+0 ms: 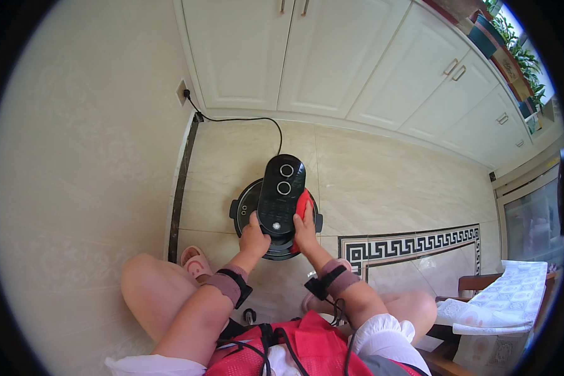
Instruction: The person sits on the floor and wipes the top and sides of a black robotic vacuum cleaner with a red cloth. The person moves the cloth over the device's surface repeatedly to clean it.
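Observation:
A black oval-topped appliance part (282, 195) with two ringed dials lies over a round black electric cooker (246, 192) on the floor; whether the two are joined I cannot tell. My left hand (254, 239) grips the near left edge of the oval part. On its right side, my right hand (305, 232) presses a red cloth (303, 204) against the edge, the cloth hanging down between palm and cooker. Dark side handles stick out from the cooker at left and right. A black power cord (258, 119) runs from behind the oval part to a wall socket (182, 92).
White cabinets (329, 61) line the far side. A pale wall (89, 155) rises at the left. Slippered feet (196, 262) and bent knees flank the cooker. At lower right stands a wooden chair with a patterned cover (507, 296); potted plants (517, 47) sit at upper right.

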Tool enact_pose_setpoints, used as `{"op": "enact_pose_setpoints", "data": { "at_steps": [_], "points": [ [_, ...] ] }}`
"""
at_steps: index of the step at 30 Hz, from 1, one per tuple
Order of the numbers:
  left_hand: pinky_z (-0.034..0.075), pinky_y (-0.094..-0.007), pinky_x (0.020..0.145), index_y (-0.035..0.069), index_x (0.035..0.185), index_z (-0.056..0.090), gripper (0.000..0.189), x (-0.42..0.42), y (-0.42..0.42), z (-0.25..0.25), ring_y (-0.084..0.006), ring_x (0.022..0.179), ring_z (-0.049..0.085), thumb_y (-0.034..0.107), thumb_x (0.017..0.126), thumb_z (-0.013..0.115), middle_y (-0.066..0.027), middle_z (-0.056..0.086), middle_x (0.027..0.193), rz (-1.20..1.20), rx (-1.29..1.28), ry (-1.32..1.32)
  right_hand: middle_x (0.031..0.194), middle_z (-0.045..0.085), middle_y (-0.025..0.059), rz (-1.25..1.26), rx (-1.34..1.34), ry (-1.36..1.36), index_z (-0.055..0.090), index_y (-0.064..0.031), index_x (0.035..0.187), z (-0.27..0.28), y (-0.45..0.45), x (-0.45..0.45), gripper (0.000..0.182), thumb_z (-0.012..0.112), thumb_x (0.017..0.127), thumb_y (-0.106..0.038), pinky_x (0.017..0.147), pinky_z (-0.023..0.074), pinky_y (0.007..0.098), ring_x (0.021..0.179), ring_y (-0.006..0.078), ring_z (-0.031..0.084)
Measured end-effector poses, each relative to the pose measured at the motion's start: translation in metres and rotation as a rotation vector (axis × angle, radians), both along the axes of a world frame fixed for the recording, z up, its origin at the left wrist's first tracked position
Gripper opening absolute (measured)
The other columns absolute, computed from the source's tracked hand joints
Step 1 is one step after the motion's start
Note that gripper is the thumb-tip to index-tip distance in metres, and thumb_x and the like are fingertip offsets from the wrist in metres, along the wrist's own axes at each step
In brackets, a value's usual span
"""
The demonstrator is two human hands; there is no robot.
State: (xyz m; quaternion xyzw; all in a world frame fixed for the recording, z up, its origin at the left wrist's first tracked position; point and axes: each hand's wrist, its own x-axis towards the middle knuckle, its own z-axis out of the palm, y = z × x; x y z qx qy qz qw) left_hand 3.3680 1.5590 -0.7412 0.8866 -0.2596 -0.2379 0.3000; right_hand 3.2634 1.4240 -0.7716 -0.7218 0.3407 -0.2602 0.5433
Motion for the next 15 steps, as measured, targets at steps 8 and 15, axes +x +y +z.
{"op": "enact_pose_setpoints", "data": {
  "at_steps": [8,15],
  "points": [
    [0.049,-0.0488,0.086,0.014,0.141,0.026,0.077,0.002,-0.001,0.001,-0.0398,0.102,0.059,0.012,0.074,0.064,-0.0211,0.06,0.11,0.005,0.046,0.025,0.153,0.023,0.0164,0.037,0.088,-0.099,0.013,0.0025,0.149,-0.001,-0.016,0.009,0.061,0.043,0.097,-0.009,0.113,0.0185,0.0298,0.141,0.0237,0.023],
    [0.049,-0.0502,0.085,0.009,0.14,0.027,0.076,-0.001,-0.002,0.01,-0.0462,0.097,0.059,0.007,0.071,0.06,-0.0296,0.06,0.105,-0.007,-0.035,0.061,0.138,0.044,0.0141,-0.036,0.292,-0.185,0.027,-0.0034,0.147,0.004,-0.095,0.066,0.054,0.044,0.095,-0.006,0.106,0.0321,0.0311,0.126,0.0238,0.043]
  ]
}}
